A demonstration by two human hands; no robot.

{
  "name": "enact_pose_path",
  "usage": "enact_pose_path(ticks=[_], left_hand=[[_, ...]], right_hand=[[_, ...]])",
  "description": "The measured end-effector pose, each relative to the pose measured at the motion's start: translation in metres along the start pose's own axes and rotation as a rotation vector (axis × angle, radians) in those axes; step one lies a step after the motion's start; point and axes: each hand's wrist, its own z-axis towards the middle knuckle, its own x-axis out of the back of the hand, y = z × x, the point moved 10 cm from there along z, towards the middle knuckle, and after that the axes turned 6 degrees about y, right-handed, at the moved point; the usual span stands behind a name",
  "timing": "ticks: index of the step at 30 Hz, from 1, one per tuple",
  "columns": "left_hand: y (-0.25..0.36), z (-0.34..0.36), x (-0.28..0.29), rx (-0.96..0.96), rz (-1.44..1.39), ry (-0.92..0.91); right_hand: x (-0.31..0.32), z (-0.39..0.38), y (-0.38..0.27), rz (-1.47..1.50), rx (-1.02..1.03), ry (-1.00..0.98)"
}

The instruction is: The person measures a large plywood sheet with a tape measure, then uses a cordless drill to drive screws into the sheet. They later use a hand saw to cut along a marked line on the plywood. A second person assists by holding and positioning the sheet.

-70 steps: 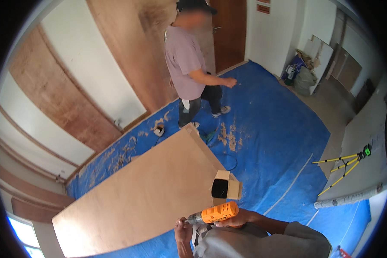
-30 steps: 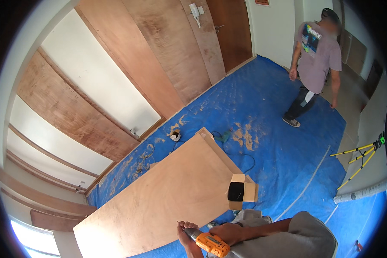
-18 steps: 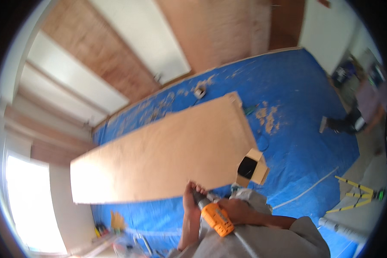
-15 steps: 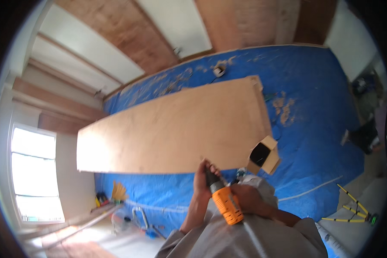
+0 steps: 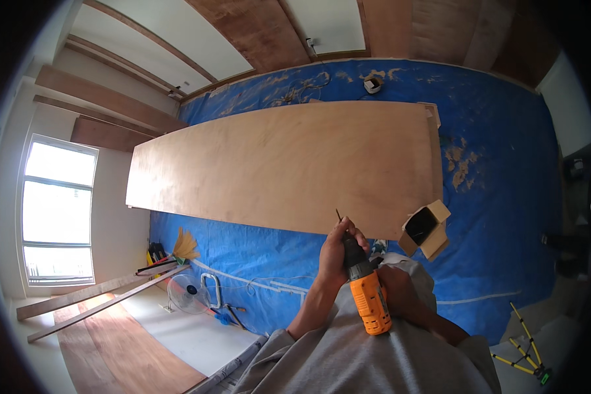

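As the view swings left, the wood board [image 5: 276, 164] comes to lie crosswise ahead of the person, where 2.3 s ago it ran slantwise at the left.

Orange drill [image 5: 369, 299], one: then held level across the body, nose to the left; now turned nose-forward, its thin bit [image 5: 338, 215] directed at the board. Bearing on the work: tool and board appear brought into line in front of the body, with no drilling apparent. In the view the bit overlaps the board's near edge; whether it touches cannot be told.

Left hand [image 5: 338, 253]: closed, fingers curled around the drill's dark front end, bit showing beyond the fingers; same hold as before.

Right hand [image 5: 399, 289]: at the drill's right side, apparently closed on the handle; the fingers are largely hidden by the drill body.

Cardboard box [image 5: 435, 245], flaps open, interior dark: at the board's near right corner, right of the drill; whether the board bears it is unclear.

Blue sheet [image 5: 505, 151]: spread on the floor around the board.

Newly in view at lower left: fan [image 5: 185, 292], straw broom [image 5: 186, 244].

Yellow tripod [image 5: 523, 354]: lower right.

Co-worker: walking in the room earlier, now not clearly distinguishable at the dark right rim.
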Motion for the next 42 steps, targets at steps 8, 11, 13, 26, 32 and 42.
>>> enact_pose_path(ticks=[8,11,13,26,32,42], left_hand=[[0.005,0.0,0.001,-0.063,-0.008,0.002],[0.008,-0.003,-0.003,-0.089,-0.036,-0.002],[0.01,-0.005,-0.007,-0.111,-0.015,-0.017],[0.007,0.001,-0.001,-0.129,-0.012,0.009],[0.004,0.005,0.007,-0.087,-0.026,0.072],[0.011,0.001,-0.002,-0.114,0.045,0.029]], right_hand=[[-0.001,0.003,-0.002,0.019,0.027,0.023],[0.0,0.004,-0.003,0.006,0.05,0.038],[0.0,0.005,-0.004,-0.043,0.067,0.041],[0.005,0.008,-0.006,-0.039,0.091,0.055],[0.005,0.008,-0.005,-0.038,0.112,0.03],[0.005,0.008,-0.006,-0.051,0.127,0.05]])
